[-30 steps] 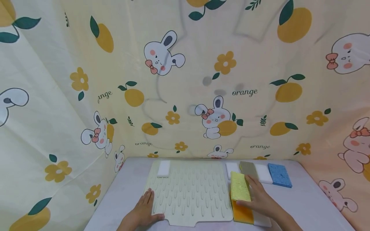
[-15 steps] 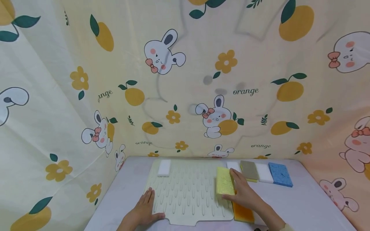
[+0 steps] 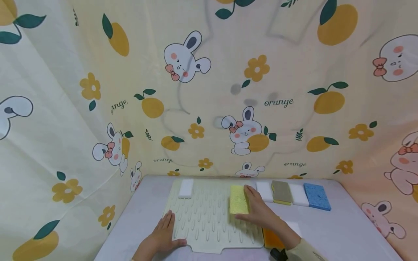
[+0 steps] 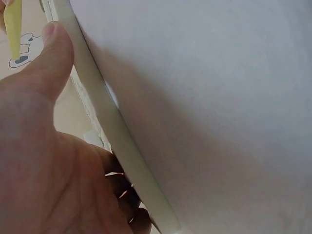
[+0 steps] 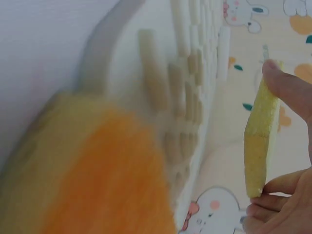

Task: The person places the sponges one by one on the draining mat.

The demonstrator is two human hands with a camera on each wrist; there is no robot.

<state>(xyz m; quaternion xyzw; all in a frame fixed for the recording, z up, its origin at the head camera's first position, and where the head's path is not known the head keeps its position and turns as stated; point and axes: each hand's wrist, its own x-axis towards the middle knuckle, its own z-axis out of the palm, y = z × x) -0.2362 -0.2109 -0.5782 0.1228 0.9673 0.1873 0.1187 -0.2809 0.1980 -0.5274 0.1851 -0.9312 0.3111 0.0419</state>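
Observation:
My right hand (image 3: 261, 210) pinches a yellow sponge (image 3: 238, 200) by its ends, held over the right part of a pale ridged drying mat (image 3: 202, 221). In the right wrist view the sponge (image 5: 258, 141) hangs above the mat's ridges, apart from them, between thumb and fingers. My left hand (image 3: 159, 233) rests on the mat's lower left edge, its fingers extended. Seen from the left wrist, the thumb (image 4: 58, 53) lies along the rim. A white sponge (image 3: 185, 188) lies on the mat's far left corner.
Right of the mat, a row holds white pads (image 3: 264, 191), a grey-and-yellow sponge (image 3: 282, 192) and a blue sponge (image 3: 317, 196). An orange sponge (image 3: 272, 239) lies near the mat's lower right corner, partly hidden by my forearm. Printed cloth (image 3: 209, 90) walls the table.
My right hand has carried the yellow sponge left, from above the orange sponge to over the mat. The left hand has stayed at the mat's edge.

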